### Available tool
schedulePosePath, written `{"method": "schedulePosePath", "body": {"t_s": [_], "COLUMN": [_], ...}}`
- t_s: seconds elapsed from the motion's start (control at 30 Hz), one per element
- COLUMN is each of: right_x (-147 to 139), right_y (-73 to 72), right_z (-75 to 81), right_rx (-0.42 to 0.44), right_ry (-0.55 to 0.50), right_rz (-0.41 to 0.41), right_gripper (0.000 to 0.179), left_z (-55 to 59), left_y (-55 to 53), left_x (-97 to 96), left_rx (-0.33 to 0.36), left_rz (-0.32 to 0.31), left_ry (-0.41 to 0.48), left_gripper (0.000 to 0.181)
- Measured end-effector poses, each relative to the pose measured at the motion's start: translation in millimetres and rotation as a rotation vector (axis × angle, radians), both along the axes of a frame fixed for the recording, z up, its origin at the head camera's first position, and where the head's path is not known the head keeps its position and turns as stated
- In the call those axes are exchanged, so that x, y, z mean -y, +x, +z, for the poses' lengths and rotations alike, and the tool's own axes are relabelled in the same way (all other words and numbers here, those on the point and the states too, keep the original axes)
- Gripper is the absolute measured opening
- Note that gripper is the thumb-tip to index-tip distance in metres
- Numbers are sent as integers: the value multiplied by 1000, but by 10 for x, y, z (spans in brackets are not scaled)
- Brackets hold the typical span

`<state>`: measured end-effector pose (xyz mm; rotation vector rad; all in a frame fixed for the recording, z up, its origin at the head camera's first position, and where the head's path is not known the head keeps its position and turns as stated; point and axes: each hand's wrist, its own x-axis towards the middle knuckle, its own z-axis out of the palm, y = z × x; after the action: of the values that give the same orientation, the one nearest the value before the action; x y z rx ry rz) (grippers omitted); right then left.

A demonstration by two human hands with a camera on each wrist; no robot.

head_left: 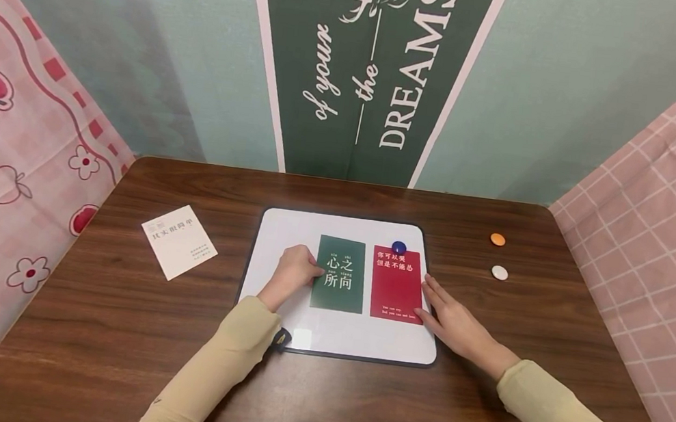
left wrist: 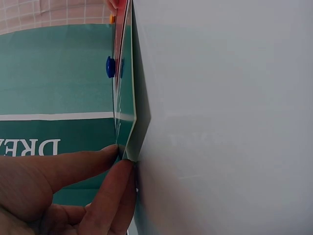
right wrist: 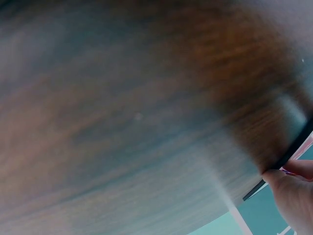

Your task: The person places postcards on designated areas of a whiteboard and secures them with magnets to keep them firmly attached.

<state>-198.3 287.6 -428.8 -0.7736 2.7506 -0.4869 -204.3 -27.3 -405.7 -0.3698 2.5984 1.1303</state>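
Note:
A white board point(head_left: 374, 338) with a dark rim lies on the table, bearing a green card point(head_left: 337, 298) and a red card point(head_left: 393, 289) side by side. At the green card's left edge, my left hand point(head_left: 292, 273) pinches it between thumb and fingers; the left wrist view shows this card point(left wrist: 128, 95) bent and partly raised off the board. A round blue magnet point(head_left: 399, 248) sits on the red card's top edge. My right hand point(head_left: 456, 322) rests at the board's right edge, fingers extended, thumb by the red card's lower right corner.
On the brown table point(head_left: 114, 339), a cream card point(head_left: 178, 242) lies to the left. An orange magnet point(head_left: 498, 239) and a white magnet point(head_left: 499, 273) lie right of the board. A small black object point(head_left: 281, 339) is at the board's lower left corner, partly behind the left sleeve.

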Motion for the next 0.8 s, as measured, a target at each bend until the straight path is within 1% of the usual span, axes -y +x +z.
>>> {"method": "schedulePosePath", "body": {"t_s": [0.23, 0.4, 0.57, 0.73, 0.8], "right_x": [2, 7, 14, 17, 17], "right_y": [6, 7, 11, 19, 24], "right_z": [-2, -6, -9, -14, -18], "right_rx": [1, 0, -21, -70, -72], "right_ry": [4, 5, -2, -11, -10], "right_rz": [-3, -7, 5, 38, 39], "right_gripper": [71, 72, 71, 68, 68], "left_z": [-2, 18, 48, 52, 47], "left_y": [-3, 2, 17, 67, 86], "left_x": [-6, 20, 64, 128, 158], "left_rx": [-1, -13, -56, -133, -159], "left_rz": [-12, -45, -116, -206, -244], "left_ry": [-8, -63, -149, -193, -213], "left_gripper": [12, 16, 23, 25, 27]}}
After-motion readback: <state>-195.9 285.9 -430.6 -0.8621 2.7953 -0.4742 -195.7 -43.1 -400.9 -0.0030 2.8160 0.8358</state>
